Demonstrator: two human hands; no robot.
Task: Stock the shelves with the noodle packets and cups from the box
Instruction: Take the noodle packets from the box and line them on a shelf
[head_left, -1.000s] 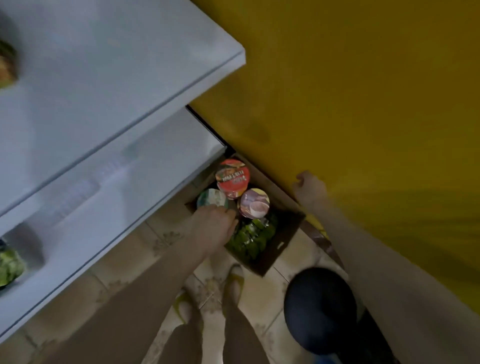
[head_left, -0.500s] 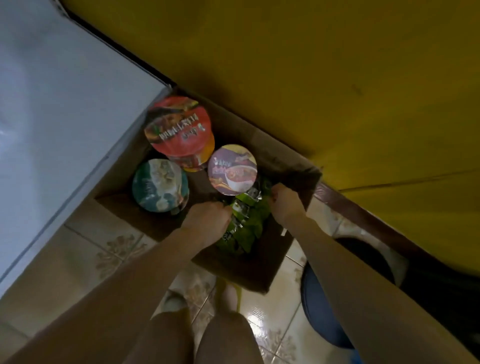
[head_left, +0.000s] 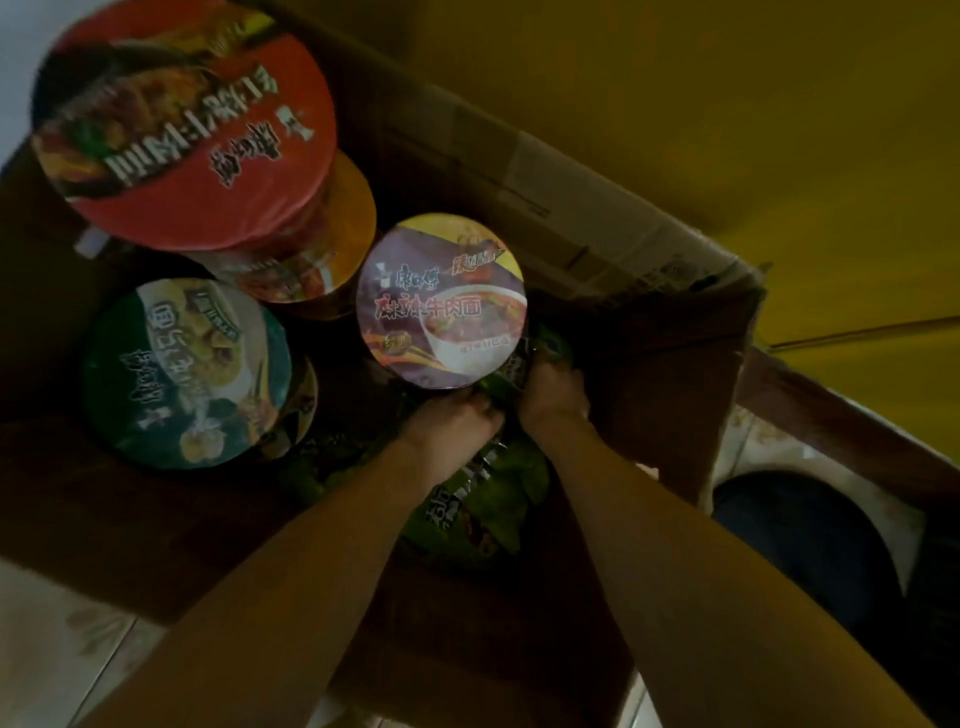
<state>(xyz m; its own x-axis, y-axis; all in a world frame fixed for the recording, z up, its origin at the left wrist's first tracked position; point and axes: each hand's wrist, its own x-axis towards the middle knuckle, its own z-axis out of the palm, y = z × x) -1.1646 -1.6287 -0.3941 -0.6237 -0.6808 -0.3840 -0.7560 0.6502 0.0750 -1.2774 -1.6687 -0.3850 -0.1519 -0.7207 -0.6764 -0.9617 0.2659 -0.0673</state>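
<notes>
Green foil noodle packets (head_left: 483, 499) lay by the right wall of the brown cardboard box (head_left: 649, 270); our left hand (head_left: 452, 421) and right hand (head_left: 553, 389) both gripped them. Step: pickup. Next, we judged: lift clear of the purple-lidded cup (head_left: 441, 301).

Dim, yellow-tinted, softly blurred, with wide-angle edge distortion.

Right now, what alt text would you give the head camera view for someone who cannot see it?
Seen from above, a person's left hand and right hand grip green noodle packets inside an open cardboard box on a tiled floor. Three lidded noodle cups stand in the box beside them: a red cup, a green cup and a purple cup.
</notes>
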